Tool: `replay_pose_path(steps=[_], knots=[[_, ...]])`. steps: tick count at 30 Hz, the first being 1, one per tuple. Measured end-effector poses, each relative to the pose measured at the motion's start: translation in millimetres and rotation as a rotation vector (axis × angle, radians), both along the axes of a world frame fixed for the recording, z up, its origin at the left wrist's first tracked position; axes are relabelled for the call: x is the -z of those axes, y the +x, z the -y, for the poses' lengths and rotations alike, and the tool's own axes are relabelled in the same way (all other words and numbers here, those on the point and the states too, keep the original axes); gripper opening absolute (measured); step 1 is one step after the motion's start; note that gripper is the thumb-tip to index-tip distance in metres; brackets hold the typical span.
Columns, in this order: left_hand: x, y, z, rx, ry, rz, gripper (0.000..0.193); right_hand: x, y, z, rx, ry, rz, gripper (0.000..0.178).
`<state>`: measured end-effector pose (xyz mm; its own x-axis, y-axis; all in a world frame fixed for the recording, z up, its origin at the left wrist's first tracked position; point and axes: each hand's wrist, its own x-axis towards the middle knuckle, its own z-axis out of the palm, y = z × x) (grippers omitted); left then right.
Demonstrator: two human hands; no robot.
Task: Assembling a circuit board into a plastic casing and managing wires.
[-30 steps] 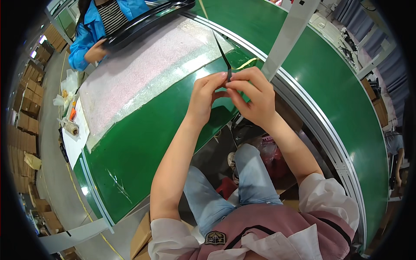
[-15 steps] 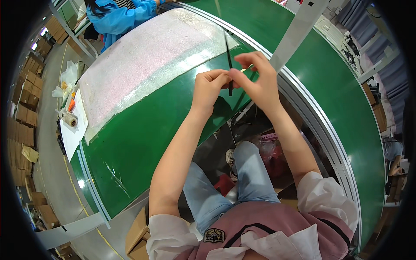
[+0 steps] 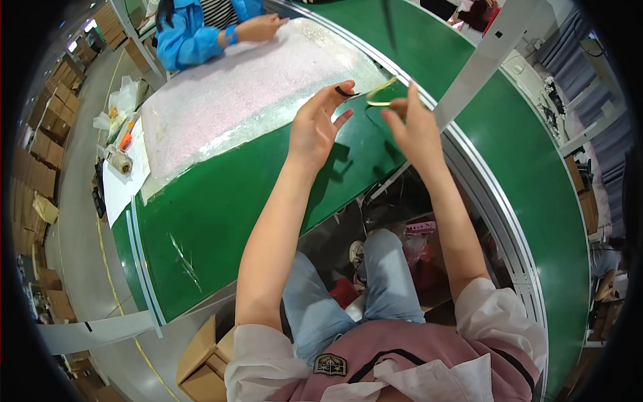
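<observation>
My left hand [image 3: 313, 130] is raised over the green work surface, its thumb apart from the fingers. A short black strip [image 3: 344, 92] lies across its fingertips; whether it is pinched or only clings there is hard to see. To its right, my right hand [image 3: 416, 127] has thumb and fingers close together at the end of a thin pale-yellow strip [image 3: 379, 104]. This strip bends back in a loop toward the left hand. Above both hands a blurred dark slender thing [image 3: 389, 25] hangs at the top edge.
Bubble wrap [image 3: 248, 87] covers much of the green surface [image 3: 221, 201]. A co-worker's hand [image 3: 261, 29] reaches over its far side. A white post [image 3: 472, 57] rises beside a metal rail. A tape roll [image 3: 119, 159] lies at left, and an open carton [image 3: 204, 362] stands below.
My hands have moved apart, and the pale-yellow strip now shows between them. The dark slender thing that was between my hands is now higher. A co-worker's hand has come over the bubble wrap.
</observation>
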<state>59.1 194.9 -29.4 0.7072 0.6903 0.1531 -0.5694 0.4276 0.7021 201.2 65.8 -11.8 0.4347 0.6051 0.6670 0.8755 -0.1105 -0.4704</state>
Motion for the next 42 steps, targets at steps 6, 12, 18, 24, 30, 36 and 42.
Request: replay_pose_path(steps=[6, 12, 18, 24, 30, 36, 42], knots=[[-9.0, -6.9, 4.1, 0.097, 0.008, 0.173, 0.04, -7.7, -13.9, 2.6, -0.282, 0.035, -0.291, 0.028], [-9.9, -5.6, 8.4, 0.114, 0.113, 0.167, 0.042, -20.8, -20.8, -14.6, -0.339, 0.177, -0.079, 0.023], [-13.2, -4.3, 8.2, 0.091, 0.196, 0.107, 0.043, -18.6, -14.3, -17.0, -0.337, 0.182, -0.124, 0.012], [-7.2, -8.4, -17.3, -0.467, 0.716, -0.59, 0.028, -26.7, -27.0, -2.9, -0.274, 0.131, -0.068, 0.012], [-22.7, -1.8, 10.3, -0.626, 1.193, -0.263, 0.016, -25.6, -17.7, 9.9, -0.208, 0.144, 0.311, 0.014], [-16.7, 2.0, 15.8, -0.604, 1.56, -0.269, 0.015, -14.2, -15.7, 12.2, -0.233, 0.082, 0.383, 0.017], [-11.4, 3.3, 12.6, -0.479, 1.545, -0.348, 0.014, -6.7, -13.0, 8.4, -0.26, 0.075, 0.359, 0.018]])
